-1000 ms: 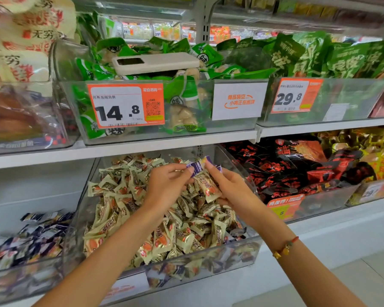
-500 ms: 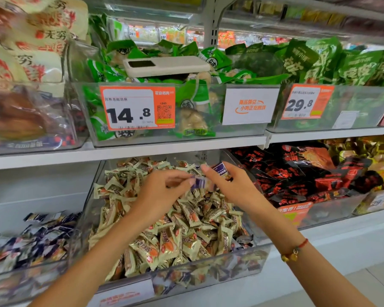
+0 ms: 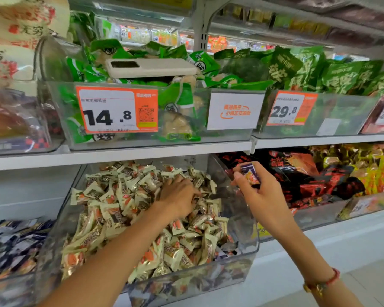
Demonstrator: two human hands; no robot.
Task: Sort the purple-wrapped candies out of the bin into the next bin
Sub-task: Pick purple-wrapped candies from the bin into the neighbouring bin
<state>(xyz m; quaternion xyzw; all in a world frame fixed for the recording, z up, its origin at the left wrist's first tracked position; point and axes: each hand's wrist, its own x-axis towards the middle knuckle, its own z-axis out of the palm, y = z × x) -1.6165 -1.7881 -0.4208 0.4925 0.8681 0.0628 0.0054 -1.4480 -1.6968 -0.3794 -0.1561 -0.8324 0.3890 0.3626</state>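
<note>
The right hand (image 3: 261, 191) pinches a purple-wrapped candy (image 3: 249, 173) between thumb and curled fingers, raised above the right wall of the clear bin (image 3: 242, 220) of cream-wrapped candies (image 3: 129, 209). The left hand (image 3: 179, 197) rests palm-down in that pile, fingers bent into the wrappers; whether it grips one I cannot tell. The next bin (image 3: 9, 284), holding dark purple wrappers, sits at lower left.

The left hand (image 3: 179, 197) lies in the clear bin (image 3: 242, 244) of cream-wrapped candies (image 3: 111, 209), fingers bent down into the pile. The right hand (image 3: 261, 191) is raised over the bin's right wall, pinching a purple-wrapped candy (image 3: 249, 172). A bracelet (image 3: 321, 284) circles that wrist — red and gold. At far left sits another bin (image 3: 11, 282) of dark wrappers — blurred.
</note>
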